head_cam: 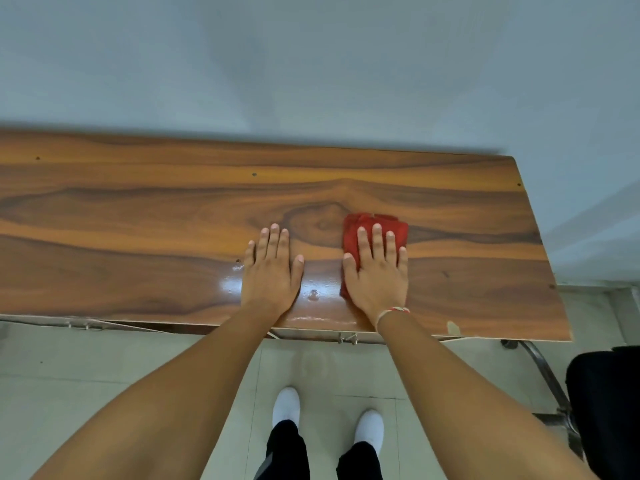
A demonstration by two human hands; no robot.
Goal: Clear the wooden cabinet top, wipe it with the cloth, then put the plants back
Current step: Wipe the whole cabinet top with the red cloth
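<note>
Head view: the wooden cabinet top point(138, 209) carries no plants; clearing appears complete. The red cloth point(375, 225), folded, lies near the front edge, right of centre. The right hand point(375, 271) presses flat on it, fingers extended and together, not gripping. The left hand point(272, 268) rests flat on bare wood just beside it, fingers extended. Wiping is judged in progress. Returning the plants remains; none is in view.

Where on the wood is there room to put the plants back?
The cabinet top is bare left of the left hand, along the wall edge, and right of the red cloth under the right hand. Only the middle front is crowded.
</note>
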